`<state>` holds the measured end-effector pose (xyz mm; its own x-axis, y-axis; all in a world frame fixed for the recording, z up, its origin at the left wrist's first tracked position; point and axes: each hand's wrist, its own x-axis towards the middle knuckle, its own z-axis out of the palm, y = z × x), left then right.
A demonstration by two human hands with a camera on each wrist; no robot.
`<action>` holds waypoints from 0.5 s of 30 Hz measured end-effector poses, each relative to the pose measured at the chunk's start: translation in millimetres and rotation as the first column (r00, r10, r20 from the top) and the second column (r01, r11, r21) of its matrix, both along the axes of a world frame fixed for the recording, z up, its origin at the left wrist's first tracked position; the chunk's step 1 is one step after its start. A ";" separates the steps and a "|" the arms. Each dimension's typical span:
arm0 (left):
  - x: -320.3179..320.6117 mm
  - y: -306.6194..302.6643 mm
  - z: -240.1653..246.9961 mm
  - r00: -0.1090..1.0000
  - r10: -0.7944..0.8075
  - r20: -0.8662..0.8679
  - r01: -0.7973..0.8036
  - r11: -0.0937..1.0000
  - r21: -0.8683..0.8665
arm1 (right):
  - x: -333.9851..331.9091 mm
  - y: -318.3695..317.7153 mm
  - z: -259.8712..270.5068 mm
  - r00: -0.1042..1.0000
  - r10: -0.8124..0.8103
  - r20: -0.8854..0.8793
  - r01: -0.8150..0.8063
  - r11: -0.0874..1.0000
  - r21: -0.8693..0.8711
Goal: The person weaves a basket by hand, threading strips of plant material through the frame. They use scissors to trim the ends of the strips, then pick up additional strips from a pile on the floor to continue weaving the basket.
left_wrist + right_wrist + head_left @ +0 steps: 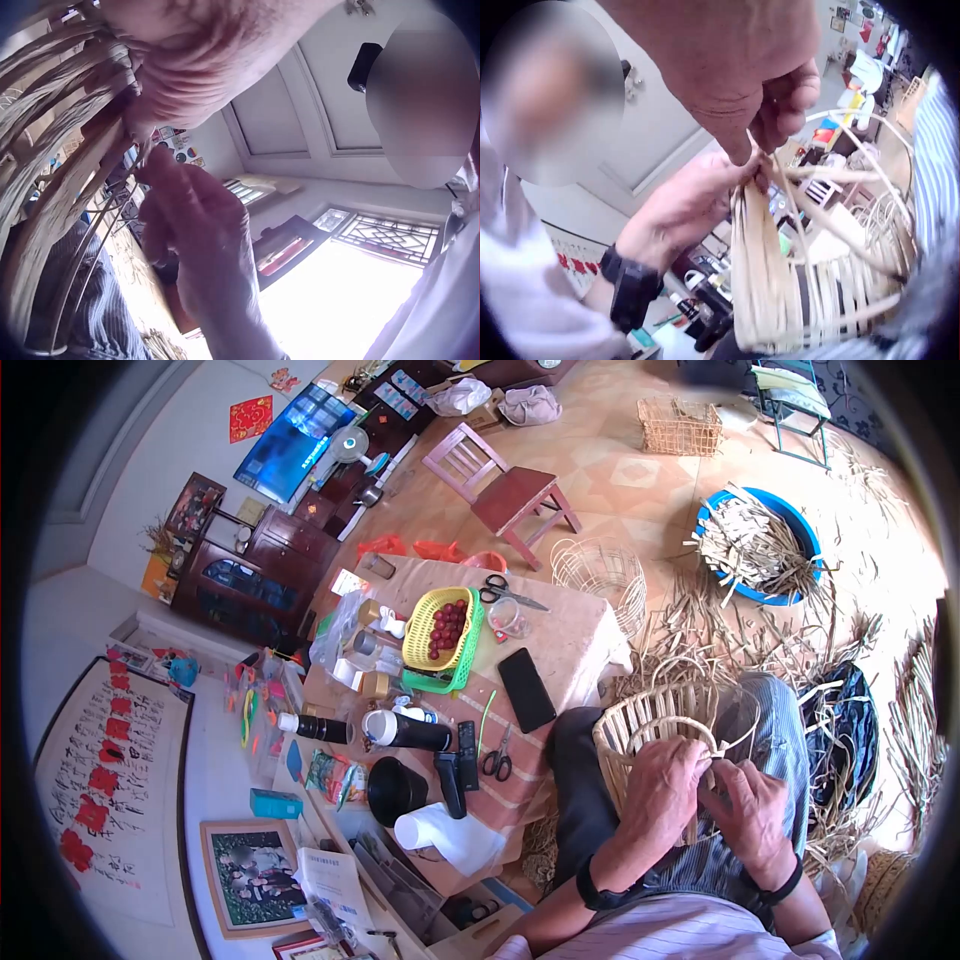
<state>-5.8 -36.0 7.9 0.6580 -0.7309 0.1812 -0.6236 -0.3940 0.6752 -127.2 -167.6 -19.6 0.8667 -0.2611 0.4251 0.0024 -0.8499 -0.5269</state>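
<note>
woven basket (616, 742) in the left hand (662, 788)

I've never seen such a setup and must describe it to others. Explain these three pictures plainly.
No machine here, just a person's two bare hands. The wide picture is filmed from the person's head, the second from the left wrist, the third from the right. The left hand holds the rim of a pale basket, and the right hand pinches what looks like a thin strip there. On the table are a black phone, a remote, two pairs of scissors and a yellow basket of round red things.
</note>
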 end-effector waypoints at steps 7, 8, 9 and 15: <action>-3.0 2.6 5.9 0.999 0.040 -0.022 -0.041 0.998 -0.046 | -1.5 10.6 0.6 1.000 -0.030 0.006 0.030 0.999 -0.028; -2.9 2.9 6.2 0.999 0.039 -0.010 -0.040 0.997 -0.062 | -2.7 12.3 1.5 0.999 -0.034 0.015 0.035 0.999 -0.035; -1.6 3.7 4.7 1.000 0.024 0.000 -0.023 0.998 -0.060 | -2.5 13.0 2.8 0.999 -0.040 0.025 0.041 0.998 -0.042; 3.2 4.3 1.4 1.000 -0.004 -0.004 0.004 0.999 -0.032 | 7.7 10.0 2.7 0.999 -0.043 -0.015 0.042 0.997 -0.071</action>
<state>-2.6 -31.7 9.2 0.6557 -0.7276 0.2016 -0.6225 -0.3698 0.6897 -119.5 -157.7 -16.9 0.8626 -0.2677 0.4293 -0.0429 -0.8842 -0.4652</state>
